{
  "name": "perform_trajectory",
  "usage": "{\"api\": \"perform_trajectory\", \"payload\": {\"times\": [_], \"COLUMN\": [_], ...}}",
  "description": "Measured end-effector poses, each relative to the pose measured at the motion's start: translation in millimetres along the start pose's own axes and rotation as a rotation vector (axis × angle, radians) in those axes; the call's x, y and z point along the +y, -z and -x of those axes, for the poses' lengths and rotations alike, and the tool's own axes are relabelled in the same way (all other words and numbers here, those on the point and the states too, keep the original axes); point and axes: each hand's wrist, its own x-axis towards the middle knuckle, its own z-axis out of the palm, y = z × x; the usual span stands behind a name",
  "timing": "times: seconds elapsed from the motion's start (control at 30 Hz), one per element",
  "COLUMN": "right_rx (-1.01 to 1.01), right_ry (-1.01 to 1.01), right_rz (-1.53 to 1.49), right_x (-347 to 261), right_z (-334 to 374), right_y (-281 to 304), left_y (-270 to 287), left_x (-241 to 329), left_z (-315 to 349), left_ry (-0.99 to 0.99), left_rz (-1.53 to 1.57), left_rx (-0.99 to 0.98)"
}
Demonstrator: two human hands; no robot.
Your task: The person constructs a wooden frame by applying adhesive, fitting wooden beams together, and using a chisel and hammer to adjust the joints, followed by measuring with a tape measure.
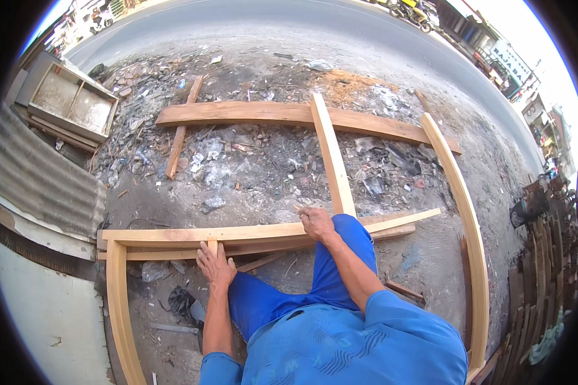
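Note:
A long pale timber beam (pixel 263 233) runs crosswise in front of me, part of a wooden frame. Against its near side is a short piece of wood (pixel 212 246), its end showing between the fingers of my left hand (pixel 216 266), which grips it. My right hand (pixel 317 224) is closed over the beam beside my right knee. A thin light-coloured stick (pixel 298 208), perhaps a pencil, pokes out of its fingers. Under and behind the beam lie other timbers. At the left a frame leg (pixel 117 301) joins the beam's end.
A pale post (pixel 332 154) reaches away to a brown plank (pixel 250 113) lying over rubble. Another long timber (pixel 462 224) curves along my right. Corrugated sheeting (pixel 42 173) and a wooden box (pixel 74 99) stand at left. Upright boards line the right; a road (pixel 270 29) passes beyond.

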Motion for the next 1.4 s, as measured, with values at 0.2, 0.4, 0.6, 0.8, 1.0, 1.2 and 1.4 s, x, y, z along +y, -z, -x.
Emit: {"api": "perform_trajectory", "payload": {"times": [0.2, 0.4, 0.6, 0.8, 1.0, 1.2, 1.4], "right_rx": [-0.002, -0.003, -0.094, -0.115, -0.241, -0.086, -0.057], "right_ry": [-0.020, 0.040, 0.129, 0.162, 0.149, 0.215, -0.020], "right_rz": [-0.046, -0.066, -0.054, -0.051, 0.048, 0.051, -0.177], "right_x": [-11.1, -8.4, -18.4, 18.5, 3.2, -0.8, -10.7], "right_z": [2.9, -0.8, 12.8, 4.1, -0.5, 9.5, 12.4], "right_y": [7.2, 8.3, -11.0, -33.1, -30.1, -23.1, -8.0], "left_y": [16.4, 12.6, 8.5, -22.3, -31.5, -11.0, 15.2], "left_x": [12.1, 35.4, 17.5, -13.1, -60.5, -48.6, -45.0], "left_z": [-12.7, -44.5, -36.6, -27.9, -40.8, -42.2, -46.0], "left_ry": [0.055, 0.040, 0.131, 0.139, 0.117, 0.091, -0.018], "left_rz": [-0.063, -0.093, 0.193, 0.481, 0.569, 0.413, 0.230], "left_rx": [-0.133, -0.083, 0.014, 0.003, -0.038, -0.110, -0.142]}}
